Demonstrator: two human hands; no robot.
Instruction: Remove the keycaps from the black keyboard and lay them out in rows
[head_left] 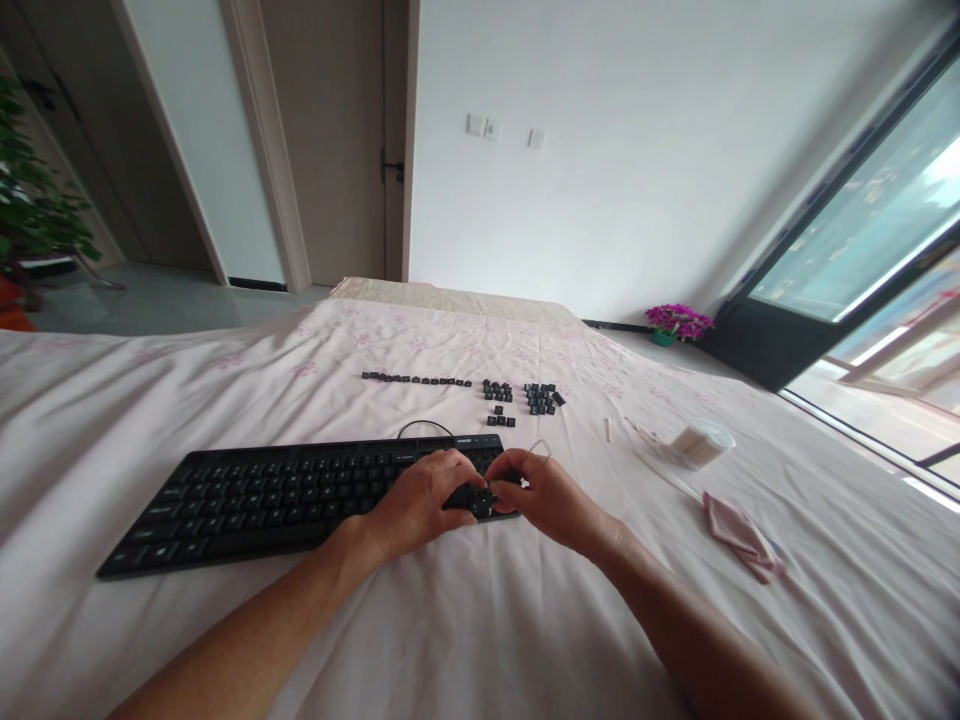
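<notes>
Keyboard (285,495), lying flat on the bed cover (420,640) in front of you, its right end between your two hands. Your left hand (431,490) rests over that end, thumb and forefinger slightly parted, probably to steady it; your right hand (553,497) faces it from the other side, thumb and forefinger drawn nearly together. Whether either hand pinches anything, you cannot tell, since the fingers hide it. Beyond the keyboard, loose keycaps (541,400) lie in a row and separate clusters echoing a keyboard's layout, presumably so that each position can be read. To your right, the swab container (699,445) and pink cloth (736,535) lie well apart, likely leaving your hands room.
</notes>
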